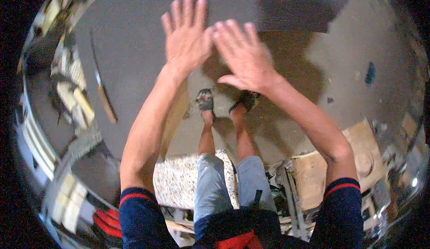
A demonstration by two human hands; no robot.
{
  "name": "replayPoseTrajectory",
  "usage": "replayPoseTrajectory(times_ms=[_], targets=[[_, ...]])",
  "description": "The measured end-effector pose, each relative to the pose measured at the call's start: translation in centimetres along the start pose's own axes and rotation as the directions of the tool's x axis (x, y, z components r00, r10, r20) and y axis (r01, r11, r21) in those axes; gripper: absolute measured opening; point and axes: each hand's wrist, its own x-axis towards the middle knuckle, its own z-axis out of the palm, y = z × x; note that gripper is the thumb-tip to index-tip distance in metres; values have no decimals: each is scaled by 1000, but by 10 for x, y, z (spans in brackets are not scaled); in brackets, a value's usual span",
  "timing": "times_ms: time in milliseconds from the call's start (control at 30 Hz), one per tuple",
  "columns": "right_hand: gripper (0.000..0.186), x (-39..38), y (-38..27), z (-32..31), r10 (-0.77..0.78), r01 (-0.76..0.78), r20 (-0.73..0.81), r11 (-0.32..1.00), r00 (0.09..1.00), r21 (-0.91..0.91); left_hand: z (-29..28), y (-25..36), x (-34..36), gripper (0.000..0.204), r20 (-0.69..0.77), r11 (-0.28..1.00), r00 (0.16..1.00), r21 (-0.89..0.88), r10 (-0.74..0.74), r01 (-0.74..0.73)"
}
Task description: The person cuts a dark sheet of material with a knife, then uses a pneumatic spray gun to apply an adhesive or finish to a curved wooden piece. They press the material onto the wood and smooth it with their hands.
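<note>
Both hands are flat and spread wide, nothing pinched: left hand (186,36) and right hand (244,56) side by side, palms down over the big dark grey sheet (134,38) filling the upper half of the frame. Fingers look motion-blurred, so I can't tell if they're actually pressing on it or just above it. Imo the way to do it well is to keep the palms flat w/ even pressure and work out toward the edges.

Near stuff: sandalled feet (206,100) at frame centre, speckled slab (177,182) lower centre, cardboard (354,159) lower right. Further out, a knife w/ wooden handle (104,97) lies on the sheet at left (well clear of the hands, but watch it).
</note>
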Motion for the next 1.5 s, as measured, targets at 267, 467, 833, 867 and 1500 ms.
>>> replayPoseTrajectory(times_ms=[267, 467, 833, 867, 1500], targets=[[90, 42, 29, -20, 248, -227, -297, 968, 922, 104, -7, 1, 0, 67, 58, 999, 998, 37, 13, -15], [94, -17, 81, -12, 348, -344, -373, 936, 860, 79, -8, 0, 2, 65, 113, 998, 994, 66, -3, -4], [92, -69, 143, 1, 483, -585, -445, 802, 754, -119, -12, -8, 3, 68, 192, 997, 981, -74, -6, 20], [91, -71, 146, 1, 463, -560, -448, 821, 765, -109, -14, -17, 5, 66, 196, 966, 980, -255, 10, 42], [86, 167, -80, 45, 188, -208, -248, 977, 950, -55, -9, -100, -191, 67, -59, 712, 716, 73, -696, 698]])
